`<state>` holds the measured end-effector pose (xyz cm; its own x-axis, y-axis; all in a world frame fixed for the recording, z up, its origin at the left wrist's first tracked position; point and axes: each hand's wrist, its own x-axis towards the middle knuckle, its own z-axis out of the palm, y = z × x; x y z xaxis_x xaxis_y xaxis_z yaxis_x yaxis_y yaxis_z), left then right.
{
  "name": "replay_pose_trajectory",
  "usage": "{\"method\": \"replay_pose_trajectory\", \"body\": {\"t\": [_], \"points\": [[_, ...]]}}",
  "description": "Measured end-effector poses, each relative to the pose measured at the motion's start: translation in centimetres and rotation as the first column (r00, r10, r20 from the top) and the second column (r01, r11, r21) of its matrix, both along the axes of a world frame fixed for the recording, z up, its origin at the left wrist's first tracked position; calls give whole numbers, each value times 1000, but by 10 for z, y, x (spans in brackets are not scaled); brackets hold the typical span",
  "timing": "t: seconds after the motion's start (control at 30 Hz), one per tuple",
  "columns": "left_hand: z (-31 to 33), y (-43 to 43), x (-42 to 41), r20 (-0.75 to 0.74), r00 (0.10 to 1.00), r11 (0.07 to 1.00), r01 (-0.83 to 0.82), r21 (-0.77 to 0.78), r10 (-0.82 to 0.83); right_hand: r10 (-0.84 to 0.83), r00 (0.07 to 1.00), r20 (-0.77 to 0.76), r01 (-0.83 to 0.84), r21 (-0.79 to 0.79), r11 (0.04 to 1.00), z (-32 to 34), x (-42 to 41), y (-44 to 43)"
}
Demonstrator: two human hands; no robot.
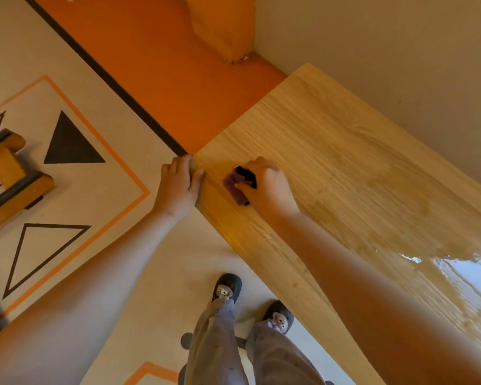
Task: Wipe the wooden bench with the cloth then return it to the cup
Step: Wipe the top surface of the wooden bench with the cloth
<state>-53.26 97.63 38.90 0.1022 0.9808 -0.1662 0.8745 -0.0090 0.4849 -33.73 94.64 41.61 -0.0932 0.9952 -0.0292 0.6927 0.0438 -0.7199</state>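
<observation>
The wooden bench (331, 151) runs diagonally from the upper middle to the lower right, along a beige wall. My right hand (267, 184) presses a dark purple cloth (238, 187) onto the bench top close to its left corner. My left hand (179, 184) grips that corner's edge, thumb on top and fingers down the side. A wet, shiny patch (456, 276) glistens on the bench at the lower right. No cup is in view.
An orange cushion or mat (164, 65) abuts the bench's far end. A patterned rug (67, 176) with triangles covers the floor on the left, with a wooden piece of furniture (9, 173) at its left edge. My slippered feet (250, 304) stand beside the bench.
</observation>
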Motion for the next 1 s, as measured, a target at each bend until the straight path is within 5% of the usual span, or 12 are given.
{"method": "replay_pose_trajectory", "body": {"t": [0.1,0.17,0.43,0.53,0.67,0.93,1.0], "points": [[1,-1,2,-3,1000,1000,-9,21,10,254,967,-28,-254,-12,967,1,-36,-47],[1,-1,4,8,1000,999,-19,26,19,278,960,27,-279,36,960,0,-35,-57],[-1,-3,5,-65,998,990,-18,138,27,-161,987,25,160,53,986,14,38,-13],[6,-5,20,-63,997,950,56,309,-38,39,998,-41,-39,12,999,2,15,-42],[7,1,48,-34,981,937,192,291,-191,179,983,51,-182,59,982,2,5,-73],[-7,1,50,-58,981,939,192,284,-183,-359,924,131,356,45,933,0,101,24],[-7,2,50,-46,983,941,184,285,-178,-388,914,121,385,49,922,1,97,23]]}}
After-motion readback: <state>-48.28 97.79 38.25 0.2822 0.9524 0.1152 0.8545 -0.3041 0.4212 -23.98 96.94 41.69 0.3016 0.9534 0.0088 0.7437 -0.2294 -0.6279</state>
